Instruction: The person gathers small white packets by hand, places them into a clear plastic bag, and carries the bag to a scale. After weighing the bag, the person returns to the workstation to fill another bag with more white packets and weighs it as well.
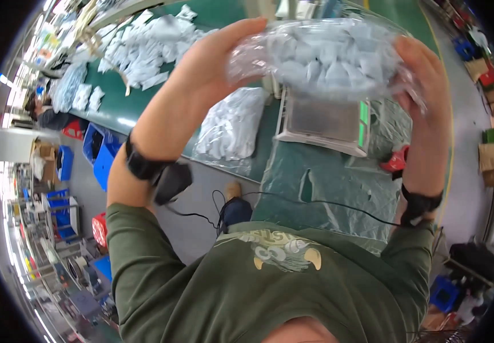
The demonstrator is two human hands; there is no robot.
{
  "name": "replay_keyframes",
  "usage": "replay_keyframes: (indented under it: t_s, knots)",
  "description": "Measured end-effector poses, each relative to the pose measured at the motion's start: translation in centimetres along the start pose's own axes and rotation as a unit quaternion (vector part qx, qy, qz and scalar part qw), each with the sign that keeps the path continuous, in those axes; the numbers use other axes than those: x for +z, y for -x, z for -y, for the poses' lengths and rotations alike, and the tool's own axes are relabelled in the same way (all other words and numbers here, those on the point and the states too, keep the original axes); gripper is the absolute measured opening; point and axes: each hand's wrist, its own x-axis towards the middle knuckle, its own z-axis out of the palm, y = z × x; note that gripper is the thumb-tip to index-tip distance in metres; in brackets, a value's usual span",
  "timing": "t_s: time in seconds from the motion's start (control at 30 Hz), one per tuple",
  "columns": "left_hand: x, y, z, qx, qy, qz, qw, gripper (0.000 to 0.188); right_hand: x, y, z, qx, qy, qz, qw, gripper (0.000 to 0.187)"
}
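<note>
A clear plastic bag (333, 60) packed with small pale blue-white pieces is raised in front of me, above the table. My left hand (230, 48) grips its left end, with the fingers partly behind the plastic. At the right end my right hand (421, 66) is closed on the loose, crumpled plastic. Just below the bag sits a weighing scale (327, 123) with a green-lit display on its right side. Another filled clear bag (232, 126) lies on the table below my left forearm.
A loose heap of pale pieces (150, 48) covers the far left of the green table (290, 151). Clear plastic sheeting (350, 188) lies at the near right, beside a red object (395, 160). Blue bins (101, 148) stand left on the floor. A black cable (327, 201) crosses before me.
</note>
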Motion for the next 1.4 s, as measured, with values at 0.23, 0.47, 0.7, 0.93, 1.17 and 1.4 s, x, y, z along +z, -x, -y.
replay_keyframes:
  t_s: [0.23, 0.47, 0.7, 0.93, 1.17, 1.4]
  knots:
    - [-13.1, 10.9, -4.5, -0.006, 0.002, -0.198, 0.98, 0.027, 16.2, -4.3, -6.0, 0.138, -0.08, 0.201, 0.966, 0.026]
    - [-35.4, 12.2, -1.3, 0.11, -0.159, -0.154, 0.969, 0.023, 30.7, -7.7, -22.8, 0.162, -0.025, 0.141, 0.976, 0.026]
    - [-50.3, 10.7, 14.3, 0.066, -0.42, -0.231, 0.875, 0.034, 32.6, -5.3, -45.3, 0.186, 0.332, 0.089, 0.92, 0.035]
    - [-50.9, 16.6, 15.7, -0.082, -0.344, -0.273, 0.894, 0.036, 36.6, -3.8, -37.9, 0.242, 0.554, 0.149, 0.783, 0.04]
    - [-65.7, 29.0, 6.7, -0.045, -0.253, -0.324, 0.911, 0.032, 50.8, -7.8, -31.2, 0.277, 0.302, 0.159, 0.898, 0.026]
    - [-85.6, 39.6, -0.7, -0.075, -0.246, -0.411, 0.875, 0.025, 76.5, -11.2, -41.3, 0.347, 0.26, 0.327, 0.84, 0.03]
